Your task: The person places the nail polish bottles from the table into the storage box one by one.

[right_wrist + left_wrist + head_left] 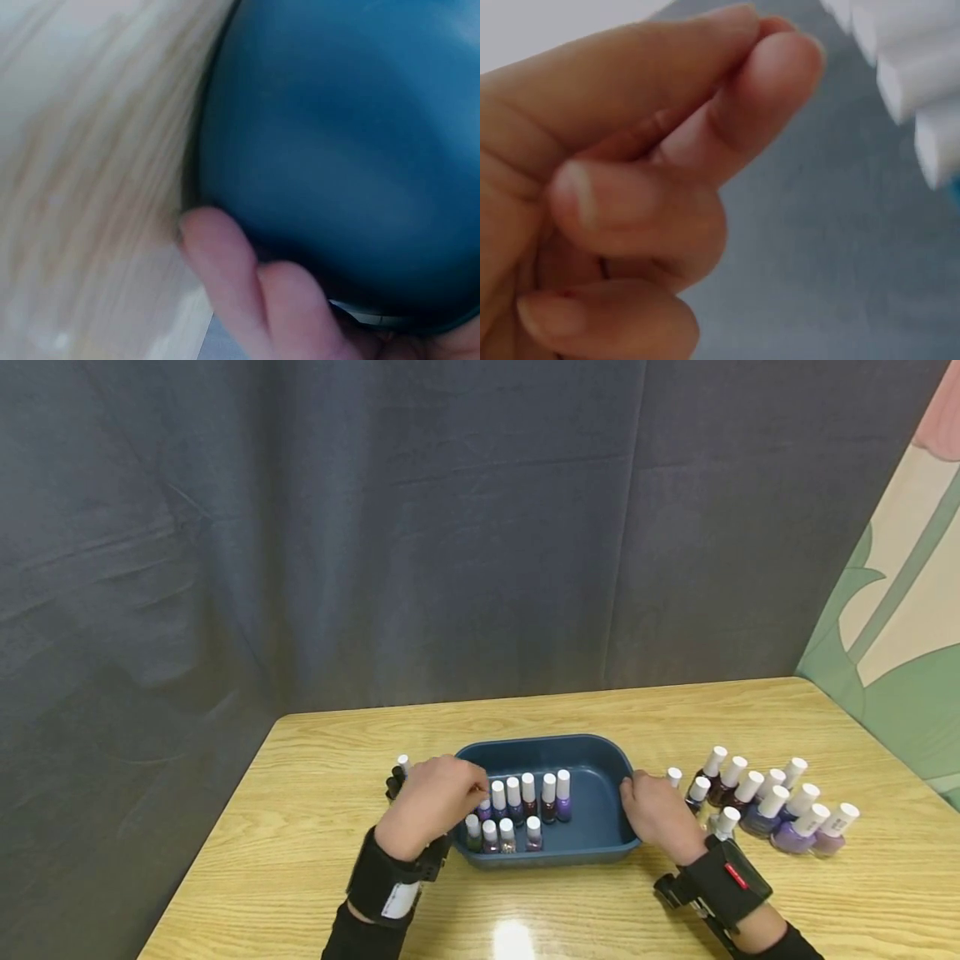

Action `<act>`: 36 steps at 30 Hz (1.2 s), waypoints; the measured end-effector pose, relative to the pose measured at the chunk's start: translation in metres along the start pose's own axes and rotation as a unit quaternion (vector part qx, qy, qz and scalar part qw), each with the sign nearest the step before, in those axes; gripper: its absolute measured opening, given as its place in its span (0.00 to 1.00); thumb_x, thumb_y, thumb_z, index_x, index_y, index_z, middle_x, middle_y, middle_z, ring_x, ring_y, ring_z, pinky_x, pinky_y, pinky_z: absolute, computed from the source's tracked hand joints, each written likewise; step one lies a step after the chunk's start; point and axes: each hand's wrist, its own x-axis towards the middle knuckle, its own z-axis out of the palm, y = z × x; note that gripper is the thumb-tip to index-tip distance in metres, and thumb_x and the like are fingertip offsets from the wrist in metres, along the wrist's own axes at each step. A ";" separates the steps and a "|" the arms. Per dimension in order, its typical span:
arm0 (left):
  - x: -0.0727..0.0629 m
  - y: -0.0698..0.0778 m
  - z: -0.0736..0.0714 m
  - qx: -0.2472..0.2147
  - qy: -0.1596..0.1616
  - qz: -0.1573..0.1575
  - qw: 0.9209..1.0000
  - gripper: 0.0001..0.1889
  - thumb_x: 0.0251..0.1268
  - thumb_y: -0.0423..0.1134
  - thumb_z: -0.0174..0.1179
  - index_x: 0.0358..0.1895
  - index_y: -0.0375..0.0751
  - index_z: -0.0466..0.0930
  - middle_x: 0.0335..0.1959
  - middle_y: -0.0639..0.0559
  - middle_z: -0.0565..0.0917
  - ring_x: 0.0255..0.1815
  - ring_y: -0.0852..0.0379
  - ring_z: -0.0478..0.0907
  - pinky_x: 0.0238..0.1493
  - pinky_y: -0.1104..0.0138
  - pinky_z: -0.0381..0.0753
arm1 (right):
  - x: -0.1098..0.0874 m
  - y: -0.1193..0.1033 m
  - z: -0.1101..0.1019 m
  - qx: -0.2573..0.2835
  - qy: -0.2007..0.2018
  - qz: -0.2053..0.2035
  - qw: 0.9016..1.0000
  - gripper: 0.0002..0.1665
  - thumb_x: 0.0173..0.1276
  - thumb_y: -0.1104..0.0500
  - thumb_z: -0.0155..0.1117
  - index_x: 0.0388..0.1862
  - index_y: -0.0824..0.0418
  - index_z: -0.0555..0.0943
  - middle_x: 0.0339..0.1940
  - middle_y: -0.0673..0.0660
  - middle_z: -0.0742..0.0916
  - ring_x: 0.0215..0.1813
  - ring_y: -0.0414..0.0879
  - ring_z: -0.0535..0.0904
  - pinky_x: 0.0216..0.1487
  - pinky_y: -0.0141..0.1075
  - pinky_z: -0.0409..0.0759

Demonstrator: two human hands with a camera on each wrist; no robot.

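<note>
From here, the left hand (437,797) covers part of the tray (606,806). The right hand (660,814) mostly hides one bottle (673,774).

One left hand (630,202), seen close at left, its uppermost digits (780,67) brought together at the tips, two further fingers (615,319) curled below. Several white caps (922,75), ranged in a slanting row, cropped at upper right. Behind, a blue-grey surface (817,247), blurred.
</note>
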 end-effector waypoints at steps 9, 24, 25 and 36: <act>-0.028 -0.061 -0.028 -0.039 0.017 -0.181 0.983 0.02 0.55 0.38 0.64 0.29 0.45 0.84 0.24 0.55 0.82 0.23 0.62 0.73 0.25 0.67 0.70 | 0.000 -0.001 -0.001 -0.004 -0.002 -0.004 1.000 0.19 0.70 0.62 0.39 0.29 0.71 0.74 0.17 0.57 0.73 0.20 0.47 0.70 0.24 0.39 0.67; -0.036 -0.111 -0.002 -0.125 -0.129 -0.289 0.940 0.13 0.58 0.43 0.60 0.21 0.39 0.83 0.15 0.53 0.77 0.15 0.60 0.68 0.19 0.70 0.63 | 0.000 -0.001 -0.002 -0.004 -0.006 -0.003 1.000 0.19 0.70 0.62 0.39 0.29 0.72 0.74 0.18 0.58 0.74 0.22 0.48 0.72 0.25 0.41 0.69; -0.035 -0.111 0.001 -0.122 -0.128 -0.290 0.941 0.15 0.58 0.44 0.60 0.19 0.39 0.83 0.13 0.54 0.75 0.14 0.61 0.66 0.18 0.70 0.62 | 0.000 -0.001 -0.002 -0.003 -0.007 -0.002 1.000 0.19 0.70 0.62 0.39 0.29 0.72 0.74 0.18 0.58 0.74 0.22 0.48 0.72 0.25 0.40 0.69; -0.015 -0.100 0.021 -0.047 -0.084 -0.303 0.948 0.14 0.55 0.46 0.64 0.35 0.36 0.84 0.29 0.48 0.83 0.23 0.57 0.72 0.23 0.67 0.68 | -0.001 -0.001 -0.001 -0.006 0.000 -0.003 1.000 0.18 0.70 0.62 0.40 0.27 0.71 0.74 0.17 0.57 0.72 0.20 0.47 0.70 0.24 0.38 0.67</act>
